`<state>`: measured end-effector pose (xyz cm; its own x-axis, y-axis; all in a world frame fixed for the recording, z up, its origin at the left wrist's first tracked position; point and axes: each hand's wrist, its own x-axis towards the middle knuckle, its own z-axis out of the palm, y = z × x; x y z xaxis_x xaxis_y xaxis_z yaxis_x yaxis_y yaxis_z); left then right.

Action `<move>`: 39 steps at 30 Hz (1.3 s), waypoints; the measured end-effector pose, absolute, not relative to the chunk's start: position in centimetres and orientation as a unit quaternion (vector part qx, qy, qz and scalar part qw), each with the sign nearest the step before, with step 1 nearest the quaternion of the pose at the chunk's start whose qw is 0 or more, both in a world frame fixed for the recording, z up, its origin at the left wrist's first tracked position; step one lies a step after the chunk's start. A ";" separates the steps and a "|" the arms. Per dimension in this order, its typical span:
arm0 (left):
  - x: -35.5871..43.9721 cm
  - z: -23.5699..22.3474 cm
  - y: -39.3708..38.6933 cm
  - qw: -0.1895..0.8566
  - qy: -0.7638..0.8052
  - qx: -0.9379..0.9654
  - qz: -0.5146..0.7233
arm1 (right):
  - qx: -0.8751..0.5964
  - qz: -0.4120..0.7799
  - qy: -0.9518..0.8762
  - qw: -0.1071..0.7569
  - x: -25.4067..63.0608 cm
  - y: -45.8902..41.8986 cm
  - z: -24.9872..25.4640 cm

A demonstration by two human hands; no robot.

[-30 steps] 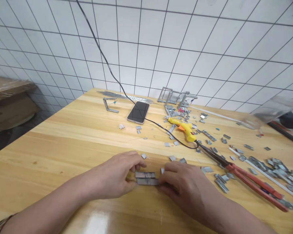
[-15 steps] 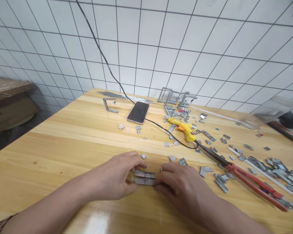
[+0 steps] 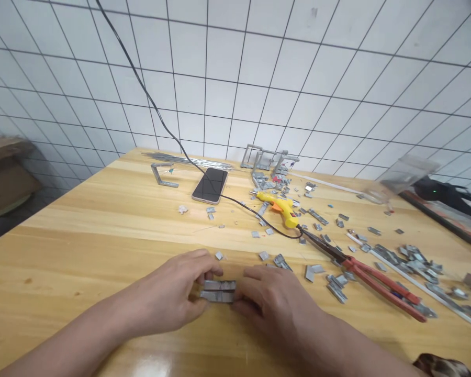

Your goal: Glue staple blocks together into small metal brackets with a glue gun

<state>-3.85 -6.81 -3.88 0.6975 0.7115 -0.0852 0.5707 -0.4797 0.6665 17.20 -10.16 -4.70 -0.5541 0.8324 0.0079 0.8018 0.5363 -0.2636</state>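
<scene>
Two metal strips point(image 3: 219, 297) lie side by side, one behind the other, at the near middle of the desk point(image 3: 102, 225), between the hands. Left hand point(image 3: 176, 290): thumb by the strips' left end, other fingers curled just behind them. Left grip: can't tell if it's clamped or only resting there. Right hand point(image 3: 272, 296): fingertips at the strips' right end, hiding part of it. Right grip: fingers bent inward, can't tell whether they pinch the metal.

Just beyond the hands, loose metal bits point(image 3: 264, 255) lie flat. More metal offcuts point(image 3: 336, 288) are scattered to the right, around red-handled pliers point(image 3: 380, 288), which lie diagonally with the dark jaws toward the glue gun. Yellow glue gun point(image 3: 284, 209) is on its side, orange trigger visible, nozzle pointing left. White strip point(image 3: 412, 277) runs diagonally past the far side of the pliers.

Farther back, phone point(image 3: 210, 185) is flat, dark screen up, with a black cable point(image 3: 157, 110) passing over it. Left of the phone, angled metal bracket point(image 3: 157, 175). Behind both, a bundle of thin rods point(image 3: 180, 159). Back right, upright metal frames point(image 3: 259, 159) stand among small parts near the tiled wall point(image 3: 227, 57). Clear plastic container point(image 3: 404, 173) at far right, partly blurred
</scene>
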 end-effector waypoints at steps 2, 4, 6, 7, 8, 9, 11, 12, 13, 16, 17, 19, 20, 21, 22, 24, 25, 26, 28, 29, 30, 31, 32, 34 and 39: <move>-3.8 -3.8 -6.8 0.345 0.377 0.853 0.102 | -0.470 0.138 -0.868 0.080 17.6 -10.1 -4.2; -3.8 -3.7 -6.8 0.347 0.380 0.852 0.103 | -0.484 0.158 -0.854 0.112 18.4 -9.9 -3.6; -3.9 -3.6 -6.8 0.350 0.382 0.849 0.100 | -0.506 0.164 -0.833 0.153 19.4 -9.6 -3.0; -3.9 -3.5 -6.8 0.353 0.384 0.848 0.096 | -0.514 0.163 -0.825 0.170 19.9 -9.4 -2.7; -3.9 -3.5 -6.8 0.356 0.386 0.846 0.092 | -0.520 0.162 -0.818 0.182 20.3 -9.3 -2.6; -4.0 -3.5 -6.8 0.358 0.388 0.844 0.088 | -0.523 0.162 -0.815 0.190 20.7 -9.1 -2.4; -4.0 -3.4 -6.7 0.362 0.393 0.841 0.081 | -0.526 0.159 -0.812 0.198 21.3 -8.8 -2.3; -4.1 -3.3 -6.7 0.363 0.395 0.840 0.078 | -0.526 0.157 -0.812 0.199 21.5 -8.7 -2.2; -4.1 -3.3 -6.7 0.363 0.395 0.840 0.077 | -0.529 0.154 -0.811 0.199 21.8 -8.6 -2.1; -4.3 -3.2 -6.5 0.359 0.393 0.843 0.079 | -0.543 0.151 -0.804 0.190 22.5 -8.4 -1.8; -4.4 -3.2 -6.5 0.357 0.391 0.845 0.080 | -0.550 0.152 -0.800 0.186 22.7 -8.3 -1.7; -4.6 -3.2 -6.4 0.354 0.389 0.847 0.081 | -0.558 0.163 -0.794 0.181 23.0 -8.3 -1.5; -4.7 -3.2 -6.4 0.351 0.390 0.847 0.080 | -0.557 0.172 -0.793 0.177 23.0 -8.4 -1.4; -4.8 -3.2 -6.4 0.348 0.392 0.848 0.080 | -0.553 0.182 -0.795 0.173 22.9 -8.5 -1.4; -4.9 -3.2 -6.3 0.345 0.393 0.849 0.078 | -0.546 0.191 -0.798 0.168 22.7 -8.6 -1.5; -5.0 -3.2 -6.3 0.342 0.396 0.849 0.071 | -0.531 0.194 -0.810 0.154 22.3 -8.8 -1.6; -5.0 -3.2 -6.3 0.341 0.397 0.849 0.068 | -0.524 0.188 -0.817 0.150 22.2 -8.8 -1.6; -4.9 -3.2 -6.2 0.340 0.397 0.850 0.067 | -0.520 0.180 -0.822 0.149 22.2 -8.8 -1.6; -4.9 -3.3 -6.2 0.338 0.396 0.851 0.072 | -0.527 0.164 -0.820 0.152 22.6 -8.5 -1.6; -4.9 -3.5 -6.1 0.337 0.394 0.852 0.077 | -0.537 0.157 -0.815 0.154 23.0 -8.2 -1.6; -5.0 -3.6 -6.1 0.337 0.392 0.852 0.082 | -0.550 0.150 -0.807 0.151 23.5 -8.0 -1.5; -5.0 -3.8 -6.1 0.337 0.390 0.853 0.087 | -0.565 0.144 -0.799 0.145 24.1 -7.6 -1.5; -5.1 -4.0 -6.1 0.338 0.389 0.852 0.090 | -0.576 0.137 -0.793 0.139 24.7 -7.3 -1.5; -5.1 -4.2 -6.2 0.340 0.387 0.852 0.098 | -0.592 0.129 -0.785 0.130 25.7 -6.8 -1.4; -5.1 -4.5 -6.3 0.337 0.382 0.853 0.113 | -0.611 0.125 -0.773 0.120 26.7 -6.4 -1.4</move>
